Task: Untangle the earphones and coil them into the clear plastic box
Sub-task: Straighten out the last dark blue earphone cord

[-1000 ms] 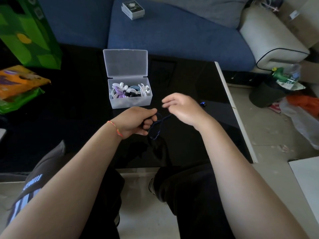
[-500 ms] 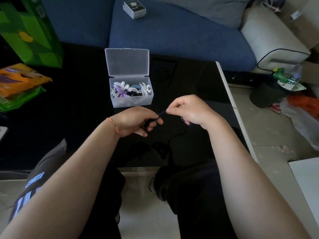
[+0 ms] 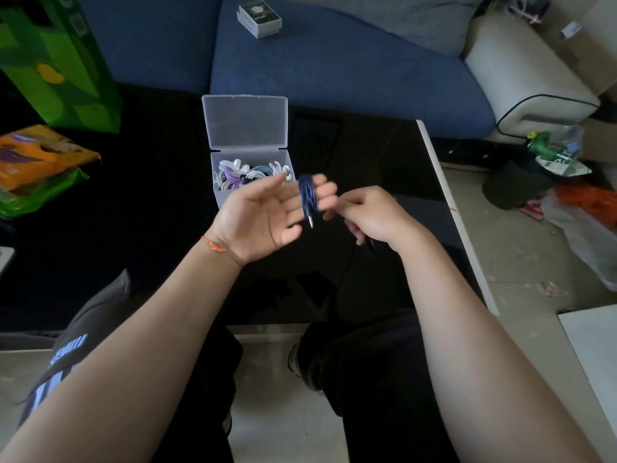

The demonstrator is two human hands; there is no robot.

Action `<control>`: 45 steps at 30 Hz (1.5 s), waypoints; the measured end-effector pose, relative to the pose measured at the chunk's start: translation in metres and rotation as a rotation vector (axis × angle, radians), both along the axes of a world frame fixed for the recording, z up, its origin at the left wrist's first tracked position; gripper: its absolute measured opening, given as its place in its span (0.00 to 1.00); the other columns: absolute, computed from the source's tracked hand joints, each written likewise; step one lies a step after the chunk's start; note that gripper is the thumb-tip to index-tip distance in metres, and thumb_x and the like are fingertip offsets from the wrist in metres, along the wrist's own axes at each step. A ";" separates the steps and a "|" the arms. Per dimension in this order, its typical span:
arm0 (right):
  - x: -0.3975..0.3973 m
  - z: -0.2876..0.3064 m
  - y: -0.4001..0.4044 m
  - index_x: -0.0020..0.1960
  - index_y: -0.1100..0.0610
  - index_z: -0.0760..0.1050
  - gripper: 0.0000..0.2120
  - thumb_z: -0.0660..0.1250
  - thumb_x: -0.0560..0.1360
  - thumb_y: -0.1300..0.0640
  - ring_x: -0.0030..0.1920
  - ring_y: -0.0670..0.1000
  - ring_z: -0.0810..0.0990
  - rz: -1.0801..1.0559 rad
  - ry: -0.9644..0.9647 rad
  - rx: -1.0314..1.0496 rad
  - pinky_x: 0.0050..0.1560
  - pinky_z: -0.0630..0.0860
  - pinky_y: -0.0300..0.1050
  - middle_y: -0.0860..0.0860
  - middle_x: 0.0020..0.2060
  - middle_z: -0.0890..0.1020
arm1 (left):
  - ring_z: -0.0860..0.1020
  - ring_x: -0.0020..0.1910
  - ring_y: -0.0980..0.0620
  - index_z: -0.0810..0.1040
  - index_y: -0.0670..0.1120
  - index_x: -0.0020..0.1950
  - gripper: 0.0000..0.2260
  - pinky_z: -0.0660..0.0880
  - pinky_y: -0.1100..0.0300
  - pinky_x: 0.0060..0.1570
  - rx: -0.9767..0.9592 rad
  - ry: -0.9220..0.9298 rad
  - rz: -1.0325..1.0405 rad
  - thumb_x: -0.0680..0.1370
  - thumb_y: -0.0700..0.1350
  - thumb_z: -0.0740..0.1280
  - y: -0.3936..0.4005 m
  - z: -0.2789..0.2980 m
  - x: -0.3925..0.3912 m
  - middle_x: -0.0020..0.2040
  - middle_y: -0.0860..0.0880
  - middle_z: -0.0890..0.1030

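My left hand (image 3: 267,215) is palm up over the black table, fingers spread, with dark blue earphones (image 3: 307,198) wound in several loops around its fingers; the metal plug hangs at the bottom of the loops. My right hand (image 3: 374,215) is just right of it, fingers curled around the cable's loose end, which trails down toward the table. Just behind my left hand, the clear plastic box (image 3: 218,192) stands with its lid (image 3: 245,121) open and holds several coiled white, purple and blue earphones.
The black table (image 3: 150,228) has a white right edge (image 3: 450,212). A green bag (image 3: 56,61) and orange packets (image 3: 36,155) lie at the left. A blue sofa (image 3: 334,68) with a small box (image 3: 259,19) is behind. Clutter covers the floor at the right.
My left hand has turned palm up and spread its fingers, and the blue cable now sits wound around them. My right hand stays close beside it with the loose end.
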State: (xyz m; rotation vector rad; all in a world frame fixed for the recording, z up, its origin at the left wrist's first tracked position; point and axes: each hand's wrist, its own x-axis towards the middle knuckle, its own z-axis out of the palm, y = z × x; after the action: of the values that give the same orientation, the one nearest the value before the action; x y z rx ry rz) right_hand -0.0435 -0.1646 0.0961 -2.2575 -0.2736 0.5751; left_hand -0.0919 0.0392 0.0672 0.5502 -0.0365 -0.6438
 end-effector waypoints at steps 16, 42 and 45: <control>-0.010 0.006 0.017 0.57 0.48 0.82 0.11 0.61 0.82 0.51 0.37 0.43 0.77 0.200 -0.002 -0.097 0.40 0.72 0.39 0.50 0.39 0.81 | 0.73 0.69 0.55 0.68 0.47 0.75 0.26 0.80 0.49 0.52 0.336 0.047 0.262 0.81 0.58 0.54 0.001 0.000 0.003 0.70 0.50 0.76; -0.007 0.008 0.012 0.50 0.56 0.81 0.06 0.74 0.75 0.56 0.39 0.38 0.80 0.004 -0.175 0.167 0.42 0.76 0.33 0.45 0.40 0.83 | 0.79 0.41 0.52 0.80 0.46 0.39 0.14 0.71 0.64 0.29 0.666 -0.197 0.026 0.80 0.51 0.62 -0.006 -0.004 -0.002 0.40 0.46 0.81; -0.008 0.007 0.015 0.52 0.53 0.81 0.04 0.69 0.79 0.56 0.36 0.44 0.80 0.000 -0.145 0.197 0.37 0.77 0.37 0.52 0.42 0.84 | 0.82 0.42 0.54 0.82 0.48 0.39 0.13 0.71 0.66 0.28 0.498 -0.110 0.079 0.77 0.52 0.62 -0.009 -0.001 -0.002 0.41 0.48 0.83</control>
State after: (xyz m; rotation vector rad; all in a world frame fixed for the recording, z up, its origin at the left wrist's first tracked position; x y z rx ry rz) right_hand -0.0517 -0.1492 0.1033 -2.1103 -0.3855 0.3678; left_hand -0.0942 0.0304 0.0665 1.0627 0.0445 -0.5441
